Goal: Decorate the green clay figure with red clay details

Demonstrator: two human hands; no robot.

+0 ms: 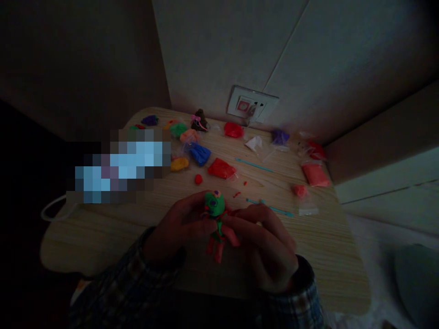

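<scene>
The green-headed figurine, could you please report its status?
Left hand, right hand holding green-headed figurine. Head visible, torso partly covered. Turquoise tools not obstructing.

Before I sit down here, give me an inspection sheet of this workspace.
Surface: wood-grain table, dimly lit; a pixelated patch hides part of its left side.
Job's things: small figure, green head, pink legs, held between the hands.
Clutter: red ball, blue stick, red bag, pink bag.
Grippers: left hand grips the figure; right hand has fingers against its side.
Cables: white cord-like loop past the left edge.
Surroundings: wall with socket plate behind.
</scene>
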